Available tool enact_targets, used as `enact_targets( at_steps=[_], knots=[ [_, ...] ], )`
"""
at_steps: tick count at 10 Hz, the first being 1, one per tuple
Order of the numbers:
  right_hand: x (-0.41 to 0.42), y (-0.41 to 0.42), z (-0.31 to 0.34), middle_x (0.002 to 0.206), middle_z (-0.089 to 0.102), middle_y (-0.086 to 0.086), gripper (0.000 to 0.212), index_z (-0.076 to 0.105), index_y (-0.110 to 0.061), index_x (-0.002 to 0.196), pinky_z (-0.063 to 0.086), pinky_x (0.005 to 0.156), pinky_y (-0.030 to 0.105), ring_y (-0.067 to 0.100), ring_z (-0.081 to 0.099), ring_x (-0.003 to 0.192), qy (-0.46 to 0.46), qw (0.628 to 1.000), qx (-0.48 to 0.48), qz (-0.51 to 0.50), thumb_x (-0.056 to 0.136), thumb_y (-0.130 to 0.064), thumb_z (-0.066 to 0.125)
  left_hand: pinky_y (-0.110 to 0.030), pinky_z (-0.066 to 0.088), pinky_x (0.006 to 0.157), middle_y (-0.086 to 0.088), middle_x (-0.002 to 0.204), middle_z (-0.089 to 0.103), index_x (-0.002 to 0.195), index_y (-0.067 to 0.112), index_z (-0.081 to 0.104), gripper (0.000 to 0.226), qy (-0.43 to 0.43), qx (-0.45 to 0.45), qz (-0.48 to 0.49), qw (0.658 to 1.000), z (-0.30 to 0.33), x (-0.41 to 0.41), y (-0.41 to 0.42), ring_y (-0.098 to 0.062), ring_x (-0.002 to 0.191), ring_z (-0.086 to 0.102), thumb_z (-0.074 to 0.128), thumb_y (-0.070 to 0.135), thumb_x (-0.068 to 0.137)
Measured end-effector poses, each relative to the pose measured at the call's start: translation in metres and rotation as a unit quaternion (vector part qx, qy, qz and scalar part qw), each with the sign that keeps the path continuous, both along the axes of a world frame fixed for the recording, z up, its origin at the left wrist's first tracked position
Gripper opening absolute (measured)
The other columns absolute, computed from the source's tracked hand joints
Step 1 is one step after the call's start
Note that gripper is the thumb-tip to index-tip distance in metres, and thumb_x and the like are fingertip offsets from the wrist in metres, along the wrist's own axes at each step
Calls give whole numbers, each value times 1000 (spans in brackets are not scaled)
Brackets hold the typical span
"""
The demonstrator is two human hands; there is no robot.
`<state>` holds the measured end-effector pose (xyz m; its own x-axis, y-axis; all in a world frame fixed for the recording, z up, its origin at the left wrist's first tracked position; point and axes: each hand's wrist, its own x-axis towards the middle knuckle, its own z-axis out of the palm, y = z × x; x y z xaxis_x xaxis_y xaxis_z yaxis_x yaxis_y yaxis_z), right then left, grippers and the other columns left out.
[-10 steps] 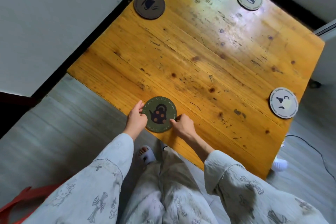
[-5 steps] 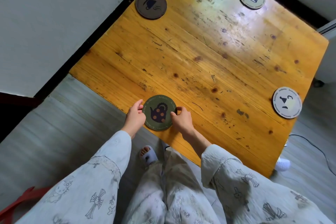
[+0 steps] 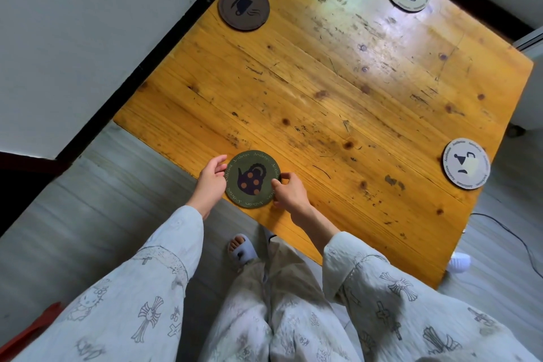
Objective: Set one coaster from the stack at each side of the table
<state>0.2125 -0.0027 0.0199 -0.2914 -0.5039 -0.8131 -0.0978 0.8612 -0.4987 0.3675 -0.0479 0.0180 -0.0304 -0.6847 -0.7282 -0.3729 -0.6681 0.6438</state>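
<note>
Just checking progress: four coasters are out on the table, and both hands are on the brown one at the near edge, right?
Not brown: the head view shows the left hand and right hand on the green teapot coaster at the near edge.

Both arms reach forward out of pale printed sleeves (image 3: 164,258), with the wrists bare past the cuffs, and angle in toward each other. The left hand (image 3: 210,182) stands on its side with the thumb uppermost, and its fingers curl against the left rim of the green coaster (image 3: 252,179). The right hand (image 3: 289,192) is knuckles up and pinches the right rim with curled fingertips. The two hands face each other and do not touch.
</note>
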Motion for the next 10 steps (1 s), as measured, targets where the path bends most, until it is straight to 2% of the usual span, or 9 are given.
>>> enact_targets(
  at_steps=[1, 2, 3, 4, 5, 7, 8, 9, 10],
  knots=[
    [3, 0, 1, 127, 54, 15, 38, 41, -6, 130, 53, 77, 29, 21, 57, 97, 2, 1000, -7, 6, 94, -17, 47, -41, 36, 109, -9, 141, 41, 134, 20, 37, 59, 0, -1, 3, 1000, -1, 3, 1, -22, 130, 38, 31, -13, 86],
    [5, 1, 1, 128, 53, 15, 37, 42, -7, 129, 51, 74, 27, 22, 57, 99, 12, 1000, -12, 10, 94, -19, 47, -40, 36, 108, -8, 140, 42, 134, 20, 38, 57, 3, -7, 1, 1000, -2, 5, 2, -20, 129, 38, 31, -12, 86],
    [8, 3, 3, 132, 49, 16, 40, 40, -9, 132, 53, 91, 37, 27, 55, 112, 18, 1000, -7, 18, 94, -21, 47, -35, 36, 105, -8, 140, 41, 133, 19, 39, 57, 5, -15, -6, 1000, -1, 5, 6, -19, 128, 37, 32, -11, 86],
    [10, 4, 5, 136, 47, 15, 41, 40, -9, 134, 46, 103, 48, 29, 50, 119, 21, 999, -11, 22, 95, -21, 46, -34, 34, 104, -7, 142, 39, 133, 18, 39, 57, 6, -20, -22, 1000, -1, 5, 9, -19, 130, 35, 32, -12, 85],
    [9, 5, 7, 136, 48, 14, 40, 41, -10, 134, 44, 104, 48, 29, 50, 120, 18, 1000, -12, 21, 95, -20, 45, -36, 33, 106, -7, 142, 39, 134, 18, 38, 56, 5, -19, -30, 999, 0, 6, 8, -19, 131, 34, 33, -11, 86],
    [7, 7, 8, 137, 49, 15, 41, 41, -10, 136, 50, 98, 38, 28, 53, 118, 4, 999, -30, 18, 96, -18, 44, -34, 35, 103, -8, 142, 39, 133, 17, 39, 54, 1, -26, -47, 999, 1, 7, 6, -20, 131, 35, 34, -10, 87],
    [5, 9, 7, 139, 46, 16, 42, 39, -12, 137, 46, 103, 41, 29, 50, 122, -1, 999, -25, 28, 96, -19, 43, -34, 35, 103, -8, 142, 38, 134, 19, 38, 53, -15, -35, -69, 997, 1, 8, 7, -20, 130, 35, 36, -7, 87],
    [-2, 10, 13, 141, 47, 16, 45, 36, -10, 139, 43, 100, 36, 27, 49, 124, 7, 998, -26, 53, 96, -20, 43, -41, 35, 107, -9, 142, 33, 134, 22, 37, 51, -58, -56, -108, 991, 7, 2, 4, -23, 130, 34, 39, -1, 88],
    [-22, 11, 17, 143, 46, 15, 46, 35, -9, 140, 40, 106, 39, 28, 48, 126, 29, 997, -19, 64, 96, -23, 43, -46, 32, 109, -7, 143, 31, 134, 23, 35, 49, -121, -97, -170, 973, 16, -12, 0, -26, 131, 30, 38, 5, 88]
  ],
)
